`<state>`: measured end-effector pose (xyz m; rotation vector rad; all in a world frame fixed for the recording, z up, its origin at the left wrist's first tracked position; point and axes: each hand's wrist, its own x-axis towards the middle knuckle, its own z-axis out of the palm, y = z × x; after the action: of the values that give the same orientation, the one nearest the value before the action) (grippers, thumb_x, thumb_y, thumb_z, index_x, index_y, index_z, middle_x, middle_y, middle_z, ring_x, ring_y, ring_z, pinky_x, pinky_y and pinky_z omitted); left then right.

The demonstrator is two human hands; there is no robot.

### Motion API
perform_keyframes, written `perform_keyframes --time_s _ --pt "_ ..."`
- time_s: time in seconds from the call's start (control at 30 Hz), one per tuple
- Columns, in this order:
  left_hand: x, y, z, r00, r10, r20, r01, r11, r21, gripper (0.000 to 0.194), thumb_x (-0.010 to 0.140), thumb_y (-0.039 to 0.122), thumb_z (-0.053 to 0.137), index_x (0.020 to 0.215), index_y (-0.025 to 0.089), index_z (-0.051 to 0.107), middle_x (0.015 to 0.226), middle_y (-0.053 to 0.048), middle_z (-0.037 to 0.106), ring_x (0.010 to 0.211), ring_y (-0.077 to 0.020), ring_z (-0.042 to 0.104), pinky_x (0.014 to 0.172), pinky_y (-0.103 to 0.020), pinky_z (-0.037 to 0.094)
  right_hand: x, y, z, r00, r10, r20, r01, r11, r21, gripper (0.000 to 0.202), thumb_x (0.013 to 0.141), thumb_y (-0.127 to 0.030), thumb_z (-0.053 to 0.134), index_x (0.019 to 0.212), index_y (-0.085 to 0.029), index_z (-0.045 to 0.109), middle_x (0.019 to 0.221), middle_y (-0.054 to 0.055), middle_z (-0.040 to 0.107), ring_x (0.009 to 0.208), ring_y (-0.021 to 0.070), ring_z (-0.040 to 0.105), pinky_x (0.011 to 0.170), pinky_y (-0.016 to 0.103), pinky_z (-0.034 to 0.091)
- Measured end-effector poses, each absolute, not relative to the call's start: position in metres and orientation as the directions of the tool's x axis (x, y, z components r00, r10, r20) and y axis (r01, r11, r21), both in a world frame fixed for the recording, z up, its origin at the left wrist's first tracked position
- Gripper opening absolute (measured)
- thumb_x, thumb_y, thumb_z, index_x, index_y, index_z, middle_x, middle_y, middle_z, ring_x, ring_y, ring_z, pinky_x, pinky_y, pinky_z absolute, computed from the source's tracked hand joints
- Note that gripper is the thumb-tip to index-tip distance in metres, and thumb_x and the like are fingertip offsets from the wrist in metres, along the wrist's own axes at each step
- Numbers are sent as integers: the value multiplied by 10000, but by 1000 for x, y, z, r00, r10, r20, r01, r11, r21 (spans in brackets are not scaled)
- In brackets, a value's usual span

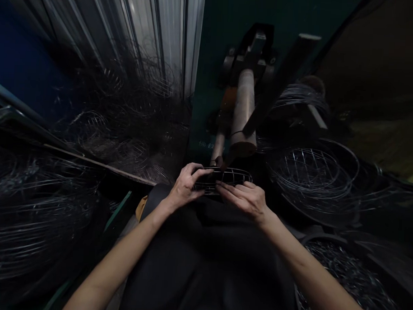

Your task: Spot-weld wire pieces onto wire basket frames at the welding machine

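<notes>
Between my hands is a round wire basket (pixel 233 177), shaped like a shallow fan guard with rings and cross wires. My left hand (pixel 188 185) is closed around its left edge, thumb and fingers on the wires. The fingers of my right hand (pixel 246 197) press on its front and right edge. The far side of the basket sits right below the tip of the machine's lower electrode arm (pixel 219 148). Above that, the thick metal cylinder (pixel 244 113) of the machine points toward me. Whether the wire touches the electrode I cannot tell.
Wire rings and grids (pixel 307 172) lie in a dark container at the right. Below it a tub (pixel 320 238) holds many small metal pieces. A heap of wire frames (pixel 31 221) fills the left, with more against the corrugated metal sheet (pixel 153 26). A dark bar (pixel 283 81) slants beside the cylinder.
</notes>
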<state>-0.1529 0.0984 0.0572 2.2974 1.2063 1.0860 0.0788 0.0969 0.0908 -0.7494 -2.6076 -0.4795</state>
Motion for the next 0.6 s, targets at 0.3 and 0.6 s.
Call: perform_keyframes --time_s 0.3,0.6 --pt "-151 91 64 321 835 447 545 -549 634 603 699 140 657 1270 235 486 1164 -83 462 1124 -245 484 973 -412 428 52 42 120 -86 874 478 617 423 -663 278 893 -331 515 1148 -258 599 871 30 706 757 165 671 678 281 535" --pt "-151 91 60 336 807 486 565 -585 581 560 725 172 650 1258 239 491 1169 -77 465 1128 -239 483 979 -423 412 92 0 100 29 994 102 595 65 -801 227 866 -374 518 916 -192 644 799 42 682 613 144 626 585 264 526"
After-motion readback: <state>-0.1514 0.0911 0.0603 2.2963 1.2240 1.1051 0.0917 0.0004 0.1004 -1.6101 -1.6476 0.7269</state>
